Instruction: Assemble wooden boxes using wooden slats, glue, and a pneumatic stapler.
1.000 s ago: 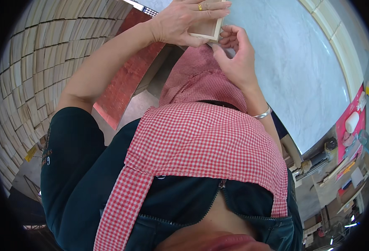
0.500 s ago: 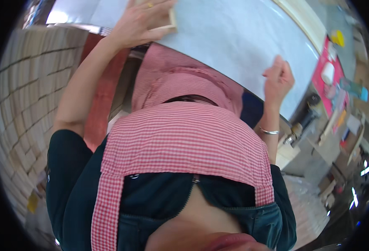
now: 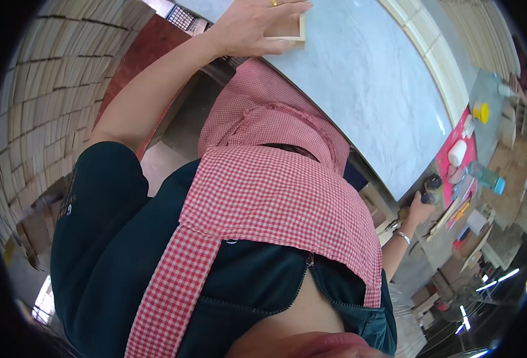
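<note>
At the near left edge of the pale marbled tabletop (image 3: pixel 359 77), my left hand (image 3: pixel 248 27) spans a small light wooden frame (image 3: pixel 302 27). The fingers lie along its far side and the thumb along its near side; its left part is hidden under the palm. My right hand (image 3: pixel 420 210) is low at the right, just past the table's corner. Its fingers are closed at a dark, round-ended tool (image 3: pixel 429 197), most of which the hand covers. A second dark round end (image 3: pixel 433 181) shows right beside it.
Pale wooden strips (image 3: pixel 439 53) line the table's far edge. On a pink sheet (image 3: pixel 445 161) at the right lie a white bottle (image 3: pixel 457 153) and a blue-capped clear bottle (image 3: pixel 487 178), with a yellow tub (image 3: pixel 481 112) beyond. Stacked wooden pieces (image 3: pixel 48 89) rise at the left.
My right hand has gone from above the tabletop down and right to the dark tool beyond the corner. My left hand stays on the wooden frame while the whole view has shifted.
</note>
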### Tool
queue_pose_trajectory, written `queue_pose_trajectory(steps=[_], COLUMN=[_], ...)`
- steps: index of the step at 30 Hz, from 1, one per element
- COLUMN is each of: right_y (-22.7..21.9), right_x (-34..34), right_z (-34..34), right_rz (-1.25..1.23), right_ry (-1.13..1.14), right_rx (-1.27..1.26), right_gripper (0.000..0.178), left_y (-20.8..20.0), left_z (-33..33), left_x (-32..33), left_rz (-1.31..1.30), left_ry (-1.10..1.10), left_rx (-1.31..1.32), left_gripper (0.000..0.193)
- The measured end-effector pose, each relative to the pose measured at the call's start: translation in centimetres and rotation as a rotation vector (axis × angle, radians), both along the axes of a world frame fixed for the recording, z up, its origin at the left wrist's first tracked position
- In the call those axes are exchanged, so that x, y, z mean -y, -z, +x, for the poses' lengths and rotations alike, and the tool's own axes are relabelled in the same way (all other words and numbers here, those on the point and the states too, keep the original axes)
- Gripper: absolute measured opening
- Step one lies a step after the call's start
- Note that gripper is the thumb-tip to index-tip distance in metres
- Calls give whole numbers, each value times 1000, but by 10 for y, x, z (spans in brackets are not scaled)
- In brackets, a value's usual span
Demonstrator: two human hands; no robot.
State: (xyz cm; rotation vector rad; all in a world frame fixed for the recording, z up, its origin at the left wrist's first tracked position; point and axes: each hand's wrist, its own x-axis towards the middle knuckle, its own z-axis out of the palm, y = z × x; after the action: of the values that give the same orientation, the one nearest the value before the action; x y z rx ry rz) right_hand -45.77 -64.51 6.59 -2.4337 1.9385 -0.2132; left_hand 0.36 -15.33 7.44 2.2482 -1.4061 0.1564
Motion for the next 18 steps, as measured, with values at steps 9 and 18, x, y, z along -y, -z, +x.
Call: queue_pose_trajectory(steps=[9, 18], right_y=[-73, -181], right_x=[-14, -201], right_z=[33, 212], right_rz=[288, 348], right_ry=[55, -722], right_rx=[141, 358], right_gripper=[40, 26], left_y=[26, 49], left_z=[-7, -19], left_x=[-21, -8], left_rz=[-528, -823], left_ry=[-157, -225], left_rx=[20, 88], left_gripper=[80, 83])
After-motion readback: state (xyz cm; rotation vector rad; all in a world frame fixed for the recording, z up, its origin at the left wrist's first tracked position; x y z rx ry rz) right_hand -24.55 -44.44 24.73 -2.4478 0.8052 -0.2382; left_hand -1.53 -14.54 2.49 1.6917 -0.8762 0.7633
